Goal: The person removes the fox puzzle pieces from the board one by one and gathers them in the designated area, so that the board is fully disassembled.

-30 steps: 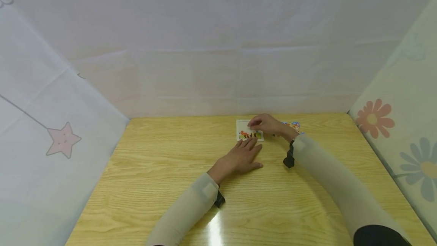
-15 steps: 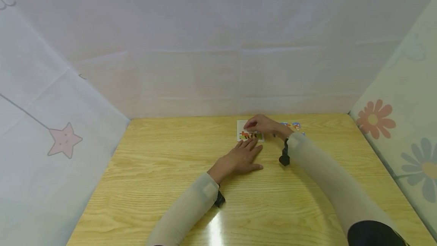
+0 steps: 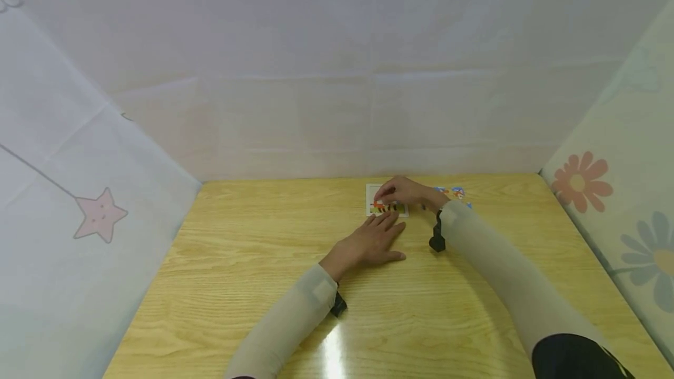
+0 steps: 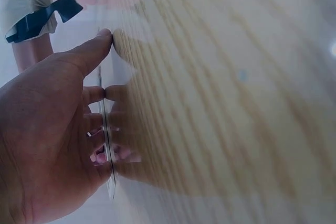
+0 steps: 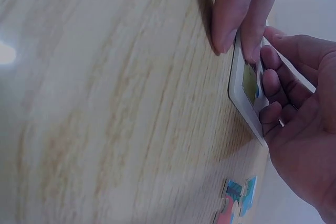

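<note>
A small white puzzle tray (image 3: 372, 192) lies near the table's far edge, with a row of colourful jigsaw pieces (image 3: 387, 208) along its near side. My left hand (image 3: 371, 243) lies with its fingers spread, fingertips at the tray's near edge and over its rim; the thumb points right along the wood. Over the tray, my right hand (image 3: 401, 190) has its fingers bent and the tips drawn together close above the pieces. The right wrist view shows its fingers (image 5: 272, 80) curled down onto the tray. Whether a piece is between the right fingertips I cannot tell.
Several loose jigsaw pieces (image 3: 458, 193) lie on the table right of the tray, partly behind the right wrist. The wooden table (image 3: 253, 238) meets a pale cloth wall (image 3: 295, 121) just behind the tray. Printed cloths stand at both sides.
My right hand has shifted slightly left over the tray, its fingertips lowering toward the left end of the row of pieces. The left hand has stayed in place.
</note>
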Available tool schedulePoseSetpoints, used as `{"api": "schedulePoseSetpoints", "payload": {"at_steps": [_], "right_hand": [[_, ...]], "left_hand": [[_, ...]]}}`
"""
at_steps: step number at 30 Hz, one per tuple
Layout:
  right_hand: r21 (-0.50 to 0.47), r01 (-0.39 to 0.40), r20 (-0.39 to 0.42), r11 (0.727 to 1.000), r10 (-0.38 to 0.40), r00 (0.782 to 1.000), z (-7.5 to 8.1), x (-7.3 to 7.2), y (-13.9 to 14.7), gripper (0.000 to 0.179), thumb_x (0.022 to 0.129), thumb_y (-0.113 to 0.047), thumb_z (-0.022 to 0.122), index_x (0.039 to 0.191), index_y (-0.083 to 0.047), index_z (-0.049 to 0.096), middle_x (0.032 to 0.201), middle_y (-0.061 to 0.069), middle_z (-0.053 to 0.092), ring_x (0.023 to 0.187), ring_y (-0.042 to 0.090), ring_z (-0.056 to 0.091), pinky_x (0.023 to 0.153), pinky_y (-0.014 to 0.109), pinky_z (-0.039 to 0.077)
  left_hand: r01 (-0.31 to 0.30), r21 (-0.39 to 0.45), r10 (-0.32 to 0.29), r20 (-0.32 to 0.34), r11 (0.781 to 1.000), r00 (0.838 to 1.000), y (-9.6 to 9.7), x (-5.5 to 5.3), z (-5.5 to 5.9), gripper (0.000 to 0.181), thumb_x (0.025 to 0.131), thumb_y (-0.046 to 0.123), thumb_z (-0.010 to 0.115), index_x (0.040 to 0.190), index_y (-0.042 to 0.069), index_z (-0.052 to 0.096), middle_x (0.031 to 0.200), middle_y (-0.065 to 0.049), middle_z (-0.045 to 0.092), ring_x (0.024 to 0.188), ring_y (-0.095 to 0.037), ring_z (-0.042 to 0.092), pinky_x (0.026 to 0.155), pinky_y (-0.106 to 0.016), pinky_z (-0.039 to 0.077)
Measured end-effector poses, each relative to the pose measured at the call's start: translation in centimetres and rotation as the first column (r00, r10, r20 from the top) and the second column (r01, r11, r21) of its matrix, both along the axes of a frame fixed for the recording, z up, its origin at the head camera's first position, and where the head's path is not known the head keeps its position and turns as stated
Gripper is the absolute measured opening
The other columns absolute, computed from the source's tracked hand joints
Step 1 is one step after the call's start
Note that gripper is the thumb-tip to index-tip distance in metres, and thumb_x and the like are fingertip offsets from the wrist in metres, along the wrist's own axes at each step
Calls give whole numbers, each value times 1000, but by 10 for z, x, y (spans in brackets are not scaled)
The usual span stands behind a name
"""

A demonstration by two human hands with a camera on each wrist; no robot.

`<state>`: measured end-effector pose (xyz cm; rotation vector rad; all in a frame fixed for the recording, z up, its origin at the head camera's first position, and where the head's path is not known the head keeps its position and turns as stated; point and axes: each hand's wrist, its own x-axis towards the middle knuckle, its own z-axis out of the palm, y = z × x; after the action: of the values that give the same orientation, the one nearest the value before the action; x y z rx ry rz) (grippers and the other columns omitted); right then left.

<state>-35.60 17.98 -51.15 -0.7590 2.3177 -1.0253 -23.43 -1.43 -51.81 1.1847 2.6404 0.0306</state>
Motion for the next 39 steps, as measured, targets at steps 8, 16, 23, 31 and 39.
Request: {"api": "schedulePoseSetpoints", "payload": {"at_steps": [8,16,23,31,39], "right_hand": [[-1,-3,61,1000,3,998,-1,-3,0,30,111,-14,57,136,-6,72,138,9,70,126,26,65,107,46,54],[-14,-15,54,1000,16,998,0,-5,-2,28,111,-13,57,133,-4,72,133,12,71,122,28,67,105,47,54],[-61,17,70,998,-13,997,-4,-6,-3,24,110,-11,59,126,-1,73,122,12,73,112,26,68,98,42,56],[-82,38,105,996,-29,994,-3,-5,-3,22,108,-12,62,124,-1,73,117,13,74,104,26,69,91,40,56],[-98,59,102,993,-49,994,-7,-7,-7,18,105,-8,67,118,1,74,106,14,76,91,22,69,81,33,57]], "left_hand": [[1,10,-1,30,1000,1000,-2,1,9,84,106,66,46,171,19,22,179,-8,9,165,-25,8,130,-54,20],[-9,106,-1,96,994,995,-4,-23,-34,92,100,76,48,171,24,23,179,-3,4,165,-22,3,131,-56,13],[-6,65,0,90,998,996,-3,-7,-2,87,103,68,51,171,20,25,179,-6,9,165,-24,8,131,-55,17],[-26,159,4,138,987,990,-3,-24,-36,93,98,77,52,171,28,23,179,0,5,165,-20,3,132,-56,12],[-46,150,22,156,988,987,-1,-24,-38,92,98,73,58,171,27,24,179,0,6,165,-21,3,132,-55,10]]}}
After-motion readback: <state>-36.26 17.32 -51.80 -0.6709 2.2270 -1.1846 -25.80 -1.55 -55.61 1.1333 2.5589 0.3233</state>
